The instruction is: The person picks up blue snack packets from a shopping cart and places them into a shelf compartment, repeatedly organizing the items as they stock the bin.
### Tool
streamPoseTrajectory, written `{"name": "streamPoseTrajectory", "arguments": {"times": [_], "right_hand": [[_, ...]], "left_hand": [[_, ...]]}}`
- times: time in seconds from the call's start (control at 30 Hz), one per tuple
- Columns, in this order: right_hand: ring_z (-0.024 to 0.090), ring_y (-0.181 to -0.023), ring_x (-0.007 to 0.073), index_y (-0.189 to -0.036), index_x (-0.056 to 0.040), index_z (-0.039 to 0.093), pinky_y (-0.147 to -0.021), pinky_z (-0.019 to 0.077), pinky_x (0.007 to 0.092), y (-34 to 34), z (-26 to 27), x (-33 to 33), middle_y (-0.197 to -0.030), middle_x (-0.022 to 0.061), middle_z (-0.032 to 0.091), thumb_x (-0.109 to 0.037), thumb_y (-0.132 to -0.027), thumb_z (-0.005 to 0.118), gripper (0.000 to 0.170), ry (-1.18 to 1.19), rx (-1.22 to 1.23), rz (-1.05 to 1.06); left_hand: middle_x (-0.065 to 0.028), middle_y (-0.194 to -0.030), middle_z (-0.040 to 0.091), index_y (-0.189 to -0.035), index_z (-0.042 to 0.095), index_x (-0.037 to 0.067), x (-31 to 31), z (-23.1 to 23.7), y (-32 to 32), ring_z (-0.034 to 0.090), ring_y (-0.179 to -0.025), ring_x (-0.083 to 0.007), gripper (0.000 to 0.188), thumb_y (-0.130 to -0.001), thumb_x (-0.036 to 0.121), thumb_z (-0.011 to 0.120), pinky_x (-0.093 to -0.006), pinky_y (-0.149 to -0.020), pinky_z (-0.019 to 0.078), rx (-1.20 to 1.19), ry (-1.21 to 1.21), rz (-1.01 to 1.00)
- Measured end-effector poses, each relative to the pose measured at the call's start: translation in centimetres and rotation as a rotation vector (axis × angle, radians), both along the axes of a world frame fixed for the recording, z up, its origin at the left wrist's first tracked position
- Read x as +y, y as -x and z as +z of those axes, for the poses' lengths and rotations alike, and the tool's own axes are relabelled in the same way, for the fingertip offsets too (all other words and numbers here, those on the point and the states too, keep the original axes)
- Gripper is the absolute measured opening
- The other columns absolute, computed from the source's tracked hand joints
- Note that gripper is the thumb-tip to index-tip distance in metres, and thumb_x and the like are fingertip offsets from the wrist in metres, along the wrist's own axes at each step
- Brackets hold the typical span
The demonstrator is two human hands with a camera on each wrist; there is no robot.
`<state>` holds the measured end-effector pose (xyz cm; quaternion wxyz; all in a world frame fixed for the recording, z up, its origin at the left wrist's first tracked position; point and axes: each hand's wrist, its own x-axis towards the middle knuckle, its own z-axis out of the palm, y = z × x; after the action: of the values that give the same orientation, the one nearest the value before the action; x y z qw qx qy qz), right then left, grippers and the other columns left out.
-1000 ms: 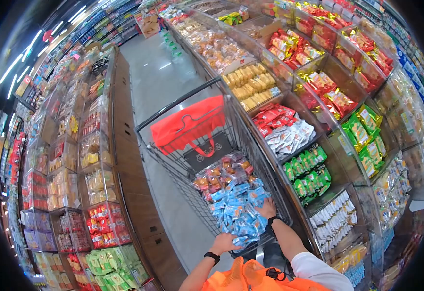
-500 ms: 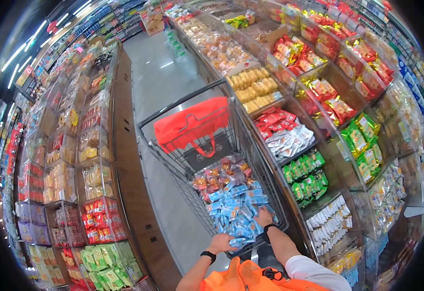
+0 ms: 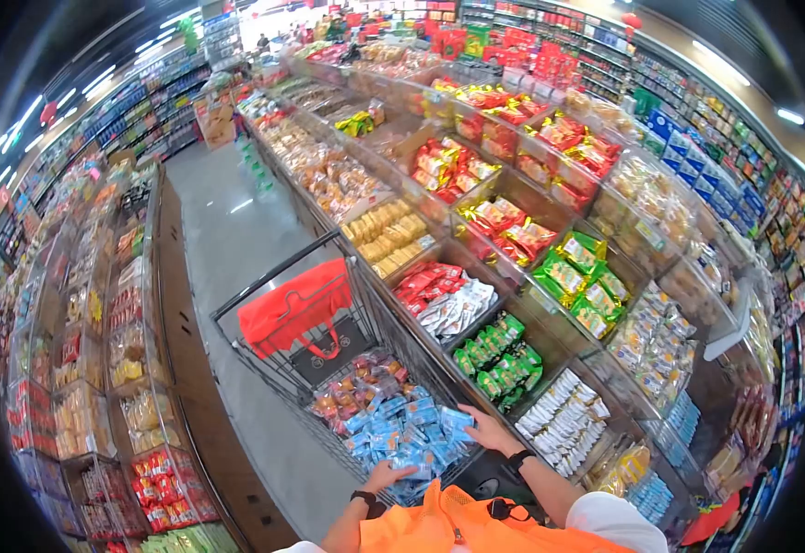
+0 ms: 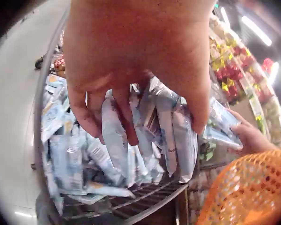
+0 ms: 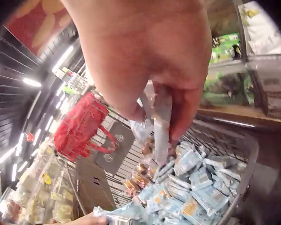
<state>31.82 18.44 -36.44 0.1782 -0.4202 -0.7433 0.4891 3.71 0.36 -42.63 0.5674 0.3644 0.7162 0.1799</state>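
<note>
In the cart [image 3: 278, 387], light-blue packets [image 3: 402, 433] are heaped at the end nearest the person. My left hand [image 3: 387, 479] grips several blue packets [image 4: 178, 136] between its curled fingers, over the cart's near edge in the left wrist view. At the cart's right side, my right hand [image 3: 490, 431] pinches blue packets [image 3: 456, 424] between thumb and fingers; in the right wrist view one held packet [image 5: 162, 126] hangs edge-on above the heap. Reddish-brown packets [image 3: 338, 402] lie beyond the blue ones.
A red bag [image 3: 293, 309] hangs over the cart's far end. Bins of wrapped snacks line the right side, with green packets [image 3: 499, 359] and white sticks [image 3: 562, 419] closest. A dark wooden shelf base [image 3: 195, 369] runs along the left, beyond the grey floor [image 3: 223, 244].
The head view has swung right and up. My right hand has risen from the heap toward the cart's right rim with blue packets in it; my left hand now holds packets.
</note>
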Motion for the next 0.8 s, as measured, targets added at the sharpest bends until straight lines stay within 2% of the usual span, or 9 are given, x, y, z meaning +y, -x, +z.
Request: {"name": "streamPoseTrajectory", "arguments": {"times": [0.07,0.1,0.2,0.37,0.53,0.63,0.67,0.77,0.8], "right_hand": [[0.059,-0.114,0.0307,-0.136,-0.0090,0.056,-0.097,0.0467,0.0390,-1.3,1.9,0.3,-0.126,0.0174,0.061,-0.014,-0.085,0.070,0.053,-0.057,-0.042,-0.021],[0.058,-0.113,0.0279,-0.137,-0.0088,0.056,-0.098,0.0452,0.0372,-1.8,2.3,0.6,-0.121,0.0153,0.061,-0.012,-0.086,0.069,0.053,-0.188,-0.015,-0.025],[0.058,-0.112,0.0222,-0.127,-0.0051,0.060,-0.099,0.0436,0.0341,-1.3,7.2,0.2,-0.120,0.0114,0.061,-0.009,-0.083,0.073,0.047,-0.074,0.154,-0.308],[0.055,-0.105,0.0173,-0.109,-0.0029,0.056,-0.094,0.0433,0.0311,0.8,10.0,-0.1,-0.110,0.0055,0.058,-0.003,-0.081,0.072,0.032,-0.117,0.350,-0.594],[0.054,-0.109,0.0186,-0.121,-0.0020,0.046,-0.096,0.0436,0.0335,1.9,11.6,-0.2,-0.116,0.0099,0.055,-0.002,-0.087,0.061,0.037,-0.029,0.487,-0.703],[0.054,-0.117,0.0209,-0.133,0.0005,0.041,-0.101,0.0427,0.0338,1.7,9.8,-0.1,-0.124,0.0132,0.055,-0.007,-0.091,0.054,0.045,-0.186,0.287,-0.669],[0.057,-0.113,0.0299,-0.136,0.0049,0.039,-0.098,0.0461,0.0362,2.1,9.4,-0.4,-0.124,0.0150,0.054,-0.016,-0.092,0.053,0.050,-0.317,0.147,-0.714],[0.058,-0.113,0.0290,-0.138,-0.0002,0.040,-0.097,0.0474,0.0377,1.8,9.4,-0.7,-0.126,0.0138,0.056,-0.017,-0.094,0.050,0.049,0.205,0.625,-0.699],[0.060,-0.110,0.0226,-0.138,-0.0086,0.044,-0.095,0.0492,0.0380,1.8,12.3,-1.3,-0.123,0.0091,0.059,-0.018,-0.094,0.051,0.046,0.378,0.720,-0.695]], "left_hand": [[-0.0067,-0.087,0.072,-0.097,0.072,-0.001,1.9,1.7,-0.8,0.068,-0.078,-0.0152,0.068,-0.068,0.060,0.084,-0.0323,-0.072,0.0532,-0.153,-0.061,0.136],[-0.0062,-0.086,0.072,-0.097,0.073,0.000,3.8,1.7,-1.3,0.068,-0.078,-0.0153,0.066,-0.069,0.058,0.084,-0.0324,-0.072,0.0530,-0.172,-0.123,0.094],[-0.0030,-0.082,0.071,-0.095,0.073,0.001,9.5,2.5,-3.4,0.065,-0.076,-0.0129,0.057,-0.074,0.053,0.084,-0.0301,-0.069,0.0509,-0.145,-0.275,-0.016],[-0.0023,-0.094,0.071,-0.102,0.071,0.002,15.8,9.7,-9.8,0.064,-0.081,-0.0101,0.046,-0.080,0.042,0.083,-0.0271,-0.070,0.0509,-0.367,-0.463,0.287],[-0.0026,-0.108,0.068,-0.123,0.059,0.004,16.2,14.6,-13.3,0.067,-0.091,-0.0112,0.045,-0.090,0.030,0.075,-0.0290,-0.071,0.0581,-0.641,-0.590,0.505],[-0.0068,-0.111,0.067,-0.131,0.055,-0.001,16.6,13.9,-14.7,0.066,-0.099,-0.0160,0.055,-0.090,0.029,0.075,-0.0311,-0.080,0.0552,-0.519,-0.735,0.520],[-0.0083,-0.113,0.066,-0.133,0.053,-0.002,16.3,14.5,-15.0,0.065,-0.101,-0.0176,0.057,-0.090,0.029,0.075,-0.0322,-0.083,0.0539,-0.442,-0.783,0.496],[-0.0157,-0.115,0.062,-0.137,0.051,-0.002,15.6,15.9,-15.5,0.061,-0.107,-0.0236,0.061,-0.090,0.028,0.075,-0.0370,-0.089,0.0486,-0.149,-0.945,0.427],[-0.0165,-0.114,0.062,-0.136,0.052,-0.001,15.5,16.2,-15.3,0.061,-0.106,-0.0242,0.059,-0.090,0.028,0.075,-0.0378,-0.089,0.0484,-0.064,-0.975,0.389]]}}
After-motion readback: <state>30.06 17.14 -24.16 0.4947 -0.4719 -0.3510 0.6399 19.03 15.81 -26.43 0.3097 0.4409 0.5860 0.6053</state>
